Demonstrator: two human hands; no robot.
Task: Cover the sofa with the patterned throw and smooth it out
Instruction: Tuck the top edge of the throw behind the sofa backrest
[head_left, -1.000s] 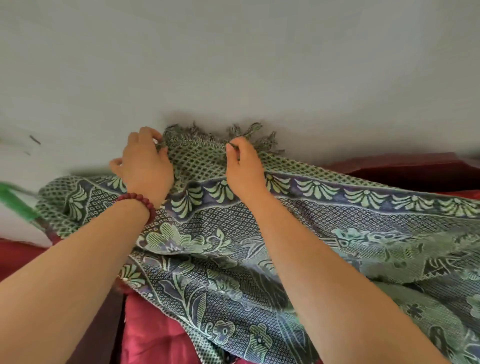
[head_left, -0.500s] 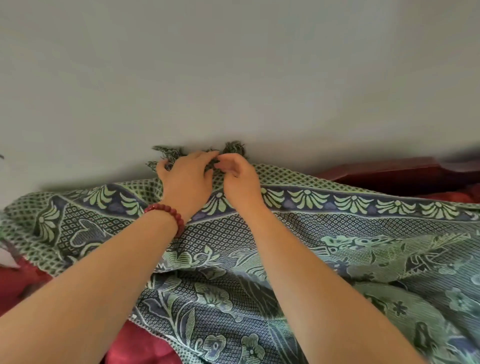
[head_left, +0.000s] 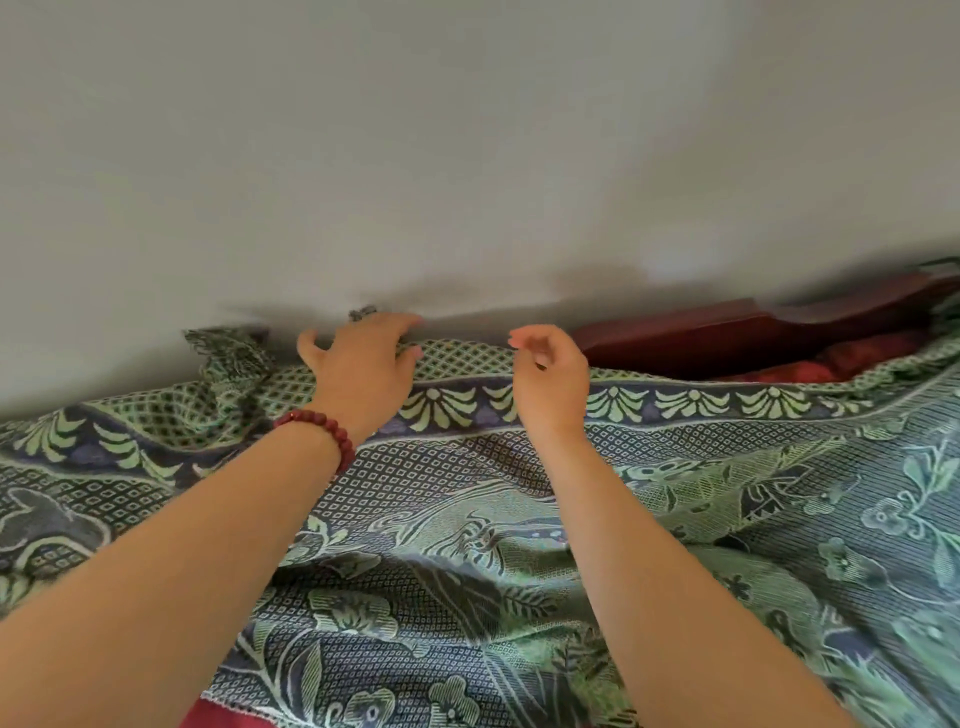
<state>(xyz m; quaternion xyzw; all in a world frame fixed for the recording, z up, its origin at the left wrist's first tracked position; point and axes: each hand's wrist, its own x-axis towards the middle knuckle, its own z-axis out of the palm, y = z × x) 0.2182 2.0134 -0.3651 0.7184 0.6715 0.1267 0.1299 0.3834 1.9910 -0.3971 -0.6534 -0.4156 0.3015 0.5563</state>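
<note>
A green and navy patterned throw (head_left: 467, 509) with a fringed edge lies over the back and seat of the red sofa (head_left: 810, 369). My left hand (head_left: 363, 366), with a red bead bracelet at the wrist, rests spread on the throw's top edge by the wall, fingers pressing the fabric down over the backrest. To its right, my right hand (head_left: 550, 379) hovers just above the same edge, fingers loosely curled, holding nothing. Fringe is bunched at the far left of the top edge (head_left: 228, 345).
A plain grey wall (head_left: 467, 156) rises directly behind the sofa back. The dark red wooden frame (head_left: 727, 332) of the sofa shows uncovered at the right. A strip of red cushion (head_left: 228, 717) shows below the throw's near edge.
Both hands were pinching the fringed edge close together. They have since moved apart; the left now lies flat on the edge and the right has let go and lifted.
</note>
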